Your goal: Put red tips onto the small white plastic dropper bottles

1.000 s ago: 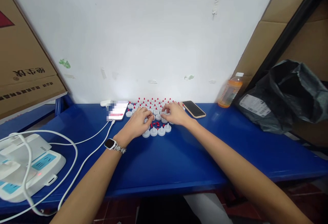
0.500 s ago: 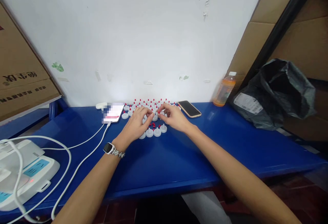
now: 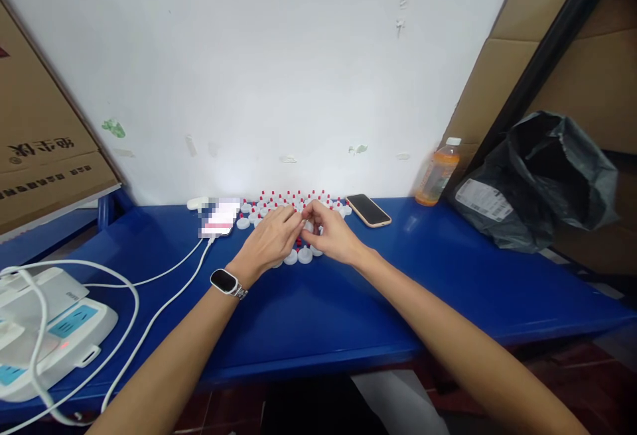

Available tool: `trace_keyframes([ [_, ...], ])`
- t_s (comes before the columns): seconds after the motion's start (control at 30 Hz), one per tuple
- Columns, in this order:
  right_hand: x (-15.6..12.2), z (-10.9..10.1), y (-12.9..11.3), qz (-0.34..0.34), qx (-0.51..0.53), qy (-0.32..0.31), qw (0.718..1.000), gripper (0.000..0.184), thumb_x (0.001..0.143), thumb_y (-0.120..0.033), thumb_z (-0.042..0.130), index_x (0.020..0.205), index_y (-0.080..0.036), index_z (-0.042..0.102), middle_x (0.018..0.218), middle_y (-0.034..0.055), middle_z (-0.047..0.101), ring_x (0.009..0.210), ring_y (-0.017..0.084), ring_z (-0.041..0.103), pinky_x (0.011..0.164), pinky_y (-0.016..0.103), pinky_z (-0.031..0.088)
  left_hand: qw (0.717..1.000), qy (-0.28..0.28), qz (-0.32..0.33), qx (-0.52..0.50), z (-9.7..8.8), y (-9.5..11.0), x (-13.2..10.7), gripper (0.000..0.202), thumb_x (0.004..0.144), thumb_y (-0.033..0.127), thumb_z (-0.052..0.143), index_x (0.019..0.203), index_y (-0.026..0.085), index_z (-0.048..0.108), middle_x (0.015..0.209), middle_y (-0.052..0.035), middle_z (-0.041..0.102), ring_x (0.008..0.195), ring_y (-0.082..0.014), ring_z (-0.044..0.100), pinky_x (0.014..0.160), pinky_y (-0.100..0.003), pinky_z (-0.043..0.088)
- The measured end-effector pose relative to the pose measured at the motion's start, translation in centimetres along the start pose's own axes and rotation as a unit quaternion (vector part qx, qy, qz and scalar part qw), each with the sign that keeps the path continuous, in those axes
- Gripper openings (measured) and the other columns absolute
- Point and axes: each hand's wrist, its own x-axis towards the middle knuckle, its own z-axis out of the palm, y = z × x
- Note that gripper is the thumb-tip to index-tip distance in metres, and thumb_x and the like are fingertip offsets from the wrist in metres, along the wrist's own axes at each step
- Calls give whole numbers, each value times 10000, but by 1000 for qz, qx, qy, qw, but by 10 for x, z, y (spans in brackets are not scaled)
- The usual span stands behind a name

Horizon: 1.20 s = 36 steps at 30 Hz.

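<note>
My left hand [image 3: 271, 236], back upward, is closed with its fingertips meeting those of my right hand [image 3: 331, 233]. The thumb and forefinger of my right hand curl into a pinch. What the fingers grip is hidden where they meet. White plastic shows in the gap of my right hand; I cannot tell whether it is held. Around both hands stand white round nozzle caps, several with red tips [image 3: 280, 196] at the back. Nearer me are bare white nozzle caps [image 3: 305, 256], with small loose red tips [image 3: 299, 243] just behind them, partly covered by my hands.
On the blue table [image 3: 318, 315], a dark phone [image 3: 368, 210] lies right of the caps, and a lit phone [image 3: 221, 216] with a cable lies left. A power strip [image 3: 74, 329] with looping cables sits front left. An orange drink bottle [image 3: 438, 173] and black plastic bag [image 3: 527, 189] stand right.
My left hand has turned, its back now more upward, and its fingers have come against my right fingertips. A red tip seen at my right fingertips before is now hidden.
</note>
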Motion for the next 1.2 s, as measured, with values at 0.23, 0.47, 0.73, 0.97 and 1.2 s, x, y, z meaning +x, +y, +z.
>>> trace_keyframes([
  [0.23, 2, -5, 3, -56, -116, 102, 986, 209, 838, -141, 492, 1023, -197, 572, 1044, 80, 620, 871, 196, 579, 813, 319, 449, 941, 149, -216, -216, 5, 8, 5, 408, 1039, 438, 245, 714, 219, 359, 620, 18, 419, 590, -148, 427, 578, -303, 352],
  [0.47, -1, -20, 29, 58, -101, 102, 988, 81, 825, -250, 632, 889, -209, 661, 918, 32, 652, 868, 192, 595, 836, 333, 450, 988, -3, -121, -98, 6, -14, -7, 328, 1006, 391, 374, 794, 203, 538, 819, -33, 562, 828, -208, 514, 791, -373, 397],
  [0.73, 4, -13, 48, 78, -106, 2, 991, 118, 844, -235, 630, 872, -180, 731, 800, 17, 690, 725, 145, 582, 738, 281, 418, 993, -44, -98, -47, 10, -13, -10, 304, 990, 349, 401, 948, 222, 674, 933, -64, 614, 936, -251, 527, 889, -442, 406],
  [0.97, 5, -11, 52, 76, -194, -28, 978, 162, 827, -266, 660, 960, -214, 739, 866, 25, 715, 930, 207, 586, 880, 354, 353, 993, -45, -96, -53, 13, -12, -10, 276, 979, 343, 425, 902, 214, 657, 929, -66, 616, 946, -255, 534, 864, -434, 423],
  [1.2, -8, -31, 56, 109, -225, -10, 968, 192, 757, -280, 712, 920, -181, 698, 908, 50, 646, 886, 198, 574, 829, 333, 403, 993, -42, -91, -68, 12, -9, -9, 271, 974, 343, 437, 885, 215, 659, 927, -68, 620, 929, -252, 544, 839, -421, 433],
])
